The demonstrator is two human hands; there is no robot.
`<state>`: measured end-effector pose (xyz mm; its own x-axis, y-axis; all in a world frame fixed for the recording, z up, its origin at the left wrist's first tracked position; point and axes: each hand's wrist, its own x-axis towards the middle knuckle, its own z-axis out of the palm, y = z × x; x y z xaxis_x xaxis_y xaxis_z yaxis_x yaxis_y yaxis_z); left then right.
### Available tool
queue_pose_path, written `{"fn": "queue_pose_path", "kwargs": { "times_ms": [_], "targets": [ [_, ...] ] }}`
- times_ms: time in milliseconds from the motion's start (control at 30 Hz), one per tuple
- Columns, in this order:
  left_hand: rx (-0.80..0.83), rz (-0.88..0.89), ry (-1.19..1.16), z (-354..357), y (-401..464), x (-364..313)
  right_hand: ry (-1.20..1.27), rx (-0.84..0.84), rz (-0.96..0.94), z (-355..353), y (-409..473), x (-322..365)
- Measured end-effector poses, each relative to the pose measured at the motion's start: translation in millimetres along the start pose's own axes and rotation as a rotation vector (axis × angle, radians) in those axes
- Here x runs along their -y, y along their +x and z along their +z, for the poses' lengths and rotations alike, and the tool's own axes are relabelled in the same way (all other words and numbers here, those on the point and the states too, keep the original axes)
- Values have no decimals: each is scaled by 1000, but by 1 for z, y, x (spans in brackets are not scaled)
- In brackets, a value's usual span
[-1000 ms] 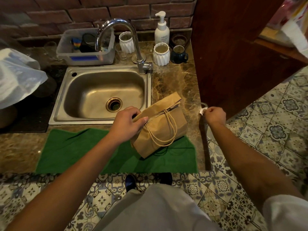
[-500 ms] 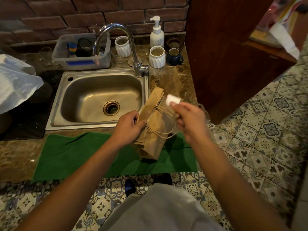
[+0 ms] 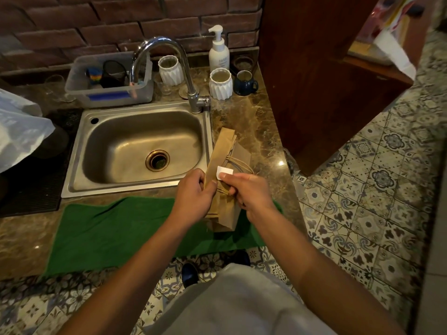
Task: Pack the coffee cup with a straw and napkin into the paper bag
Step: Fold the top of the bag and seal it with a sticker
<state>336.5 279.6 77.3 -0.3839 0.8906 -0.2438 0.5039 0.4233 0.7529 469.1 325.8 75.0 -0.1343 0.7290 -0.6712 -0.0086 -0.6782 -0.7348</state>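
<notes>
Two hands meet at the paper bag (image 3: 223, 189), which stands on the green cloth (image 3: 121, 228) at the bench (image 3: 251, 122) edge, just right of the sink (image 3: 142, 146). The left hand (image 3: 193, 194) grips the folded top; the right hand (image 3: 249, 192) pinches a small white sticker (image 3: 224, 172) against that fold. The step in hand looks like sealing the bag, so packing seems nearly done. Next, the sticker likely needs pressing flat across the flap. The bag is brown, creased, folded over, its twine handles hanging beside the fold; its contents are hidden.
</notes>
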Motion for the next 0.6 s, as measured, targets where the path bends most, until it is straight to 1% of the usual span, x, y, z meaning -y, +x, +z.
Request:
{"fn": "queue_pose_path", "kwargs": {
  "times_ms": [333,500,600],
  "targets": [
    [12,84,5,-1,-8,6,-127,-47,-38,2,6,-13],
    [17,103,16,0,-10,7,-407,-10,-164,-5,11,-9],
    [25,121,11,-1,-9,6,-482,-1,-197,-10,14,-8]
  ]
}}
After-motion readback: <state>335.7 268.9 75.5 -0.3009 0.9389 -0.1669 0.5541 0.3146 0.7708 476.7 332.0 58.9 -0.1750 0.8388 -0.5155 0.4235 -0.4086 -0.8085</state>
